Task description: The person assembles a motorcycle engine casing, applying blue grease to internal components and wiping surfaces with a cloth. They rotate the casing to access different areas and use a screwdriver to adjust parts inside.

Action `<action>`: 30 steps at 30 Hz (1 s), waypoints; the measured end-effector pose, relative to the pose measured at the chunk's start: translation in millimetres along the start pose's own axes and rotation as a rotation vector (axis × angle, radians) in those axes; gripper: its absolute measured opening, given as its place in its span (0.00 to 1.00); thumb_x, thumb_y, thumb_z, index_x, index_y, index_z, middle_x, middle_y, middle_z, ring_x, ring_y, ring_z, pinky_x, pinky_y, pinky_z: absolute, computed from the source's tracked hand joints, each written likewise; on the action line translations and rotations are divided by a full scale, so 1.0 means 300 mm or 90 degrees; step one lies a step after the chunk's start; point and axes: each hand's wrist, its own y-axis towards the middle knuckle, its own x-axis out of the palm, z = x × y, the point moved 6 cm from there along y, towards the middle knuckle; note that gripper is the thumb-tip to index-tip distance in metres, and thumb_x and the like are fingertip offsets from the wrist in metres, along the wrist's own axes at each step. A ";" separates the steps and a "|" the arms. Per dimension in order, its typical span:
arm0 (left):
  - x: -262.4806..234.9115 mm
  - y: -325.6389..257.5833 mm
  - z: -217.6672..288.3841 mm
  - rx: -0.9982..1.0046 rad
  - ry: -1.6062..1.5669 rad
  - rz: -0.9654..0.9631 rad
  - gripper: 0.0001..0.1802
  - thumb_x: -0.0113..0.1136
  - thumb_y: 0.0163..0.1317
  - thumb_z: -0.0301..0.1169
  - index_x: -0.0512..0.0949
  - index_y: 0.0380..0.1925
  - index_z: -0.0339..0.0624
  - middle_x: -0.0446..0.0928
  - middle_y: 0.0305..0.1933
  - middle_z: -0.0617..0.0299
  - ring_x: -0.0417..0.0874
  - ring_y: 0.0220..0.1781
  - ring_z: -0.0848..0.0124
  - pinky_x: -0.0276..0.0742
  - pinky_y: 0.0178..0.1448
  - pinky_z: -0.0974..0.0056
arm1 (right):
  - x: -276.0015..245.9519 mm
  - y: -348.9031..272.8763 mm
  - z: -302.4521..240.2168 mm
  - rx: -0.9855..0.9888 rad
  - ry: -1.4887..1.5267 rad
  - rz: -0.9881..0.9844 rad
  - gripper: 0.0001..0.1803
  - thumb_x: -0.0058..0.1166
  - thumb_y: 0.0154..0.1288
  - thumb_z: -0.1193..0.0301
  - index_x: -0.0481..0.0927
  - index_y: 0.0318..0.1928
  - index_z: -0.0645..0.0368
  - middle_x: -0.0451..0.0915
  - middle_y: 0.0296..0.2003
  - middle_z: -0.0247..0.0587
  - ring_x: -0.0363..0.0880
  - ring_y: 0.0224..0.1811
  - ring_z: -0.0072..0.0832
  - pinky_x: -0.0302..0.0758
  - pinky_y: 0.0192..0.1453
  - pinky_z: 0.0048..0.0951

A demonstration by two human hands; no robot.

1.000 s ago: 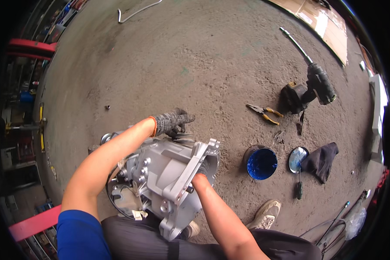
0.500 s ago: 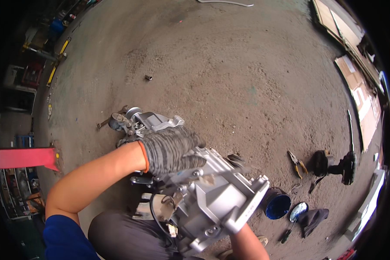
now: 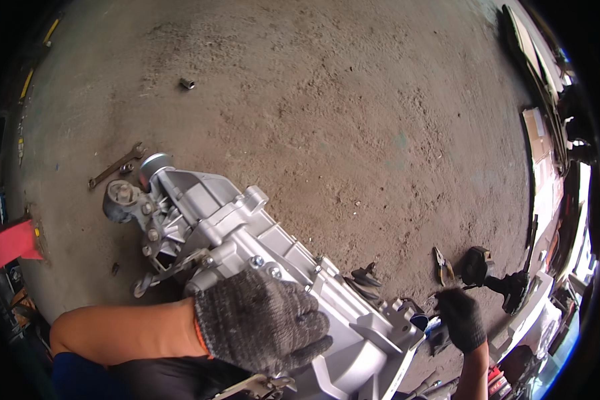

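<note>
Big silver cast-aluminium gearbox housing (image 3: pixel 247 247) lies tilted on dusty concrete floor (image 3: pixel 353 120): ribbed, bolted, round shaft end at upper left. Left hand (image 3: pixel 263 320), grey knit glove, palm pressed flat on housing's near side. Right hand (image 3: pixel 460 320), dark glove, past housing's lower right end, half-curled; grasp unclear. Steel wrench (image 3: pixel 117 165) just beyond shaft end.

Our left hand (image 3: pixel 263 320) covers part of the gearbox housing (image 3: pixel 247 247); its lower end runs off the bottom edge. Our right hand (image 3: pixel 460 319) hides whatever it grips. Small floor part (image 3: pixel 187 83) too tiny to identify. Right rim clutter blurred.
</note>
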 end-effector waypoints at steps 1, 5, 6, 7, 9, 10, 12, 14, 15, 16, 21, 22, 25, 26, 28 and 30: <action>0.009 -0.010 -0.014 0.039 0.002 -0.015 0.16 0.66 0.60 0.40 0.84 0.42 0.41 0.79 0.29 0.56 0.82 0.28 0.60 0.74 0.26 0.53 | 0.001 0.070 -0.046 0.012 0.102 0.031 0.13 0.58 0.69 0.73 0.84 0.52 0.65 0.86 0.45 0.45 0.84 0.45 0.27 0.81 0.50 0.32; -0.031 -0.071 0.029 0.036 0.088 -0.092 0.16 0.62 0.64 0.40 0.84 0.47 0.44 0.82 0.37 0.55 0.86 0.35 0.62 0.83 0.31 0.54 | 0.302 0.367 -0.456 -0.194 0.107 -0.257 0.33 0.66 0.69 0.65 0.72 0.70 0.62 0.80 0.62 0.50 0.78 0.63 0.34 0.80 0.61 0.34; -0.026 -0.085 0.010 -0.017 0.056 -0.080 0.16 0.61 0.64 0.40 0.84 0.47 0.45 0.82 0.37 0.55 0.86 0.35 0.62 0.83 0.31 0.55 | 0.374 0.391 -0.480 -0.197 0.091 -0.335 0.32 0.64 0.70 0.65 0.72 0.71 0.62 0.83 0.57 0.50 0.81 0.58 0.33 0.81 0.59 0.34; -0.024 -0.050 -0.007 -0.041 0.024 -0.076 0.16 0.61 0.64 0.40 0.84 0.47 0.46 0.83 0.38 0.56 0.86 0.34 0.62 0.82 0.30 0.56 | 0.390 0.401 -0.447 -0.134 0.117 -0.404 0.30 0.63 0.71 0.65 0.73 0.70 0.62 0.84 0.54 0.48 0.82 0.55 0.32 0.81 0.58 0.33; -0.023 0.003 -0.031 0.035 -0.030 -0.026 0.15 0.60 0.63 0.41 0.83 0.42 0.44 0.81 0.32 0.55 0.85 0.31 0.63 0.80 0.26 0.57 | 0.421 0.416 -0.393 -0.128 0.171 -0.489 0.22 0.61 0.74 0.65 0.80 0.62 0.64 0.88 0.44 0.43 0.84 0.45 0.27 0.81 0.54 0.30; 0.000 0.003 -0.041 0.003 -0.034 -0.077 0.12 0.59 0.61 0.40 0.83 0.38 0.46 0.80 0.31 0.55 0.85 0.31 0.60 0.78 0.27 0.52 | 0.414 0.406 -0.371 -0.090 0.205 -0.473 0.20 0.60 0.74 0.65 0.81 0.60 0.64 0.88 0.44 0.42 0.84 0.45 0.26 0.81 0.53 0.29; -0.003 -0.017 -0.032 -0.096 -0.031 -0.176 0.08 0.58 0.59 0.38 0.81 0.31 0.48 0.78 0.29 0.55 0.83 0.30 0.55 0.75 0.28 0.43 | 0.432 0.385 -0.369 -0.032 0.264 -0.472 0.17 0.59 0.74 0.65 0.84 0.55 0.65 0.88 0.44 0.41 0.84 0.45 0.25 0.81 0.52 0.27; -0.015 -0.017 -0.033 -0.090 -0.022 -0.156 0.09 0.58 0.59 0.39 0.82 0.32 0.47 0.78 0.29 0.55 0.83 0.31 0.56 0.76 0.29 0.45 | 0.420 0.374 -0.396 -0.038 0.292 -0.425 0.17 0.58 0.74 0.65 0.84 0.53 0.66 0.88 0.43 0.41 0.84 0.44 0.25 0.81 0.51 0.28; -0.029 -0.009 -0.031 -0.075 -0.007 -0.141 0.10 0.58 0.59 0.39 0.82 0.32 0.47 0.78 0.29 0.55 0.83 0.31 0.56 0.76 0.29 0.46 | 0.418 0.369 -0.419 -0.044 0.306 -0.402 0.17 0.58 0.73 0.64 0.85 0.51 0.67 0.87 0.42 0.41 0.84 0.44 0.25 0.81 0.51 0.28; -0.030 -0.006 -0.041 -0.079 -0.014 -0.136 0.10 0.58 0.59 0.39 0.82 0.32 0.47 0.78 0.29 0.56 0.83 0.31 0.57 0.76 0.29 0.47 | 0.424 0.372 -0.427 -0.052 0.319 -0.383 0.17 0.57 0.73 0.64 0.85 0.50 0.67 0.87 0.42 0.41 0.84 0.43 0.25 0.81 0.51 0.29; -0.014 -0.018 -0.057 -0.089 -0.069 -0.108 0.10 0.58 0.57 0.39 0.82 0.32 0.46 0.77 0.29 0.56 0.82 0.30 0.58 0.76 0.28 0.51 | 0.456 0.407 -0.331 0.002 0.315 -0.359 0.16 0.53 0.69 0.66 0.85 0.46 0.66 0.86 0.38 0.39 0.83 0.41 0.24 0.80 0.49 0.28; -0.017 -0.023 -0.059 -0.090 -0.077 -0.106 0.10 0.58 0.57 0.38 0.82 0.32 0.45 0.77 0.29 0.56 0.82 0.30 0.59 0.76 0.28 0.52 | 0.463 0.409 -0.322 0.007 0.351 -0.362 0.16 0.56 0.69 0.65 0.84 0.46 0.66 0.86 0.38 0.38 0.82 0.41 0.23 0.79 0.49 0.27; -0.010 -0.023 -0.065 -0.090 -0.105 -0.100 0.10 0.58 0.56 0.38 0.82 0.31 0.45 0.77 0.28 0.57 0.82 0.30 0.60 0.76 0.27 0.54 | 0.471 0.414 -0.310 0.003 0.433 -0.362 0.16 0.63 0.67 0.64 0.83 0.46 0.65 0.85 0.37 0.36 0.82 0.41 0.22 0.79 0.49 0.27; -0.006 -0.019 -0.061 -0.089 -0.115 -0.096 0.10 0.58 0.56 0.38 0.82 0.31 0.44 0.77 0.28 0.57 0.81 0.30 0.60 0.76 0.27 0.55 | 0.468 0.412 -0.333 -0.012 0.444 -0.359 0.16 0.65 0.66 0.64 0.83 0.46 0.65 0.85 0.37 0.36 0.81 0.41 0.22 0.79 0.49 0.27; -0.005 -0.016 -0.064 -0.095 -0.131 -0.094 0.11 0.58 0.56 0.37 0.82 0.31 0.44 0.77 0.28 0.57 0.81 0.30 0.61 0.76 0.27 0.57 | 0.470 0.413 -0.361 -0.023 0.427 -0.389 0.18 0.69 0.65 0.64 0.83 0.46 0.64 0.84 0.37 0.35 0.81 0.41 0.21 0.79 0.49 0.27; -0.013 -0.009 -0.065 -0.113 -0.152 -0.088 0.10 0.58 0.55 0.37 0.82 0.30 0.44 0.78 0.28 0.57 0.81 0.30 0.61 0.76 0.26 0.58 | 0.478 0.409 -0.363 -0.013 0.371 -0.456 0.19 0.72 0.63 0.64 0.82 0.47 0.64 0.84 0.38 0.35 0.81 0.42 0.21 0.79 0.49 0.27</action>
